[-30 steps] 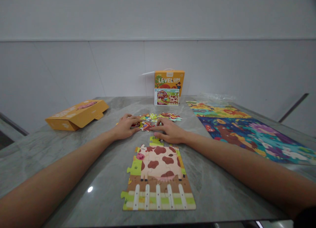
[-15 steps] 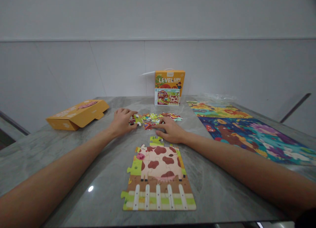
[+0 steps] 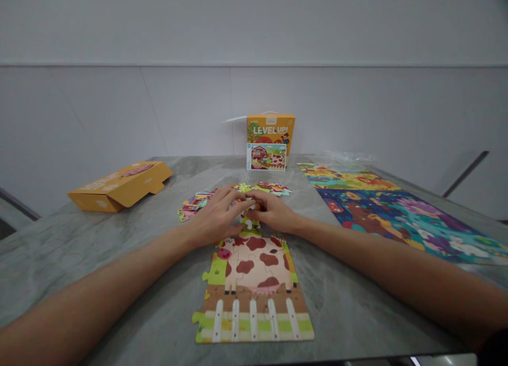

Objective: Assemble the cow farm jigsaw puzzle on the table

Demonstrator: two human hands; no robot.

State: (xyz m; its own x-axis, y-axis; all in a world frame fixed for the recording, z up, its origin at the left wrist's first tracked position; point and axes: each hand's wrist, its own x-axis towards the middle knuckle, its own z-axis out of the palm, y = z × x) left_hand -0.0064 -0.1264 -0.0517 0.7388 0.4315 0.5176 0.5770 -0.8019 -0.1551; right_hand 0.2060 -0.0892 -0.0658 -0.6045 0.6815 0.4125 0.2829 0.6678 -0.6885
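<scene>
My left hand and my right hand meet just beyond the joined part of a jigsaw puzzle, which shows a spotted cow above a white fence. Between their fingertips is a puzzle piece, mostly hidden; the fingers of both hands are bent around it. It lies by a green piece that sticks up from the top edge of the joined part. Behind and left of the left hand is a pile of loose puzzle pieces. More loose pieces lie beyond the right hand.
A small farm picture card leans on an upright orange box by the wall. Another orange box lies at the left. Two colourful finished puzzles lie at the right, with clear plastic behind them.
My left hand has moved right and nearer, from the loose pile to the top of the joined puzzle. My right hand has shifted slightly and now touches or nearly touches it.
</scene>
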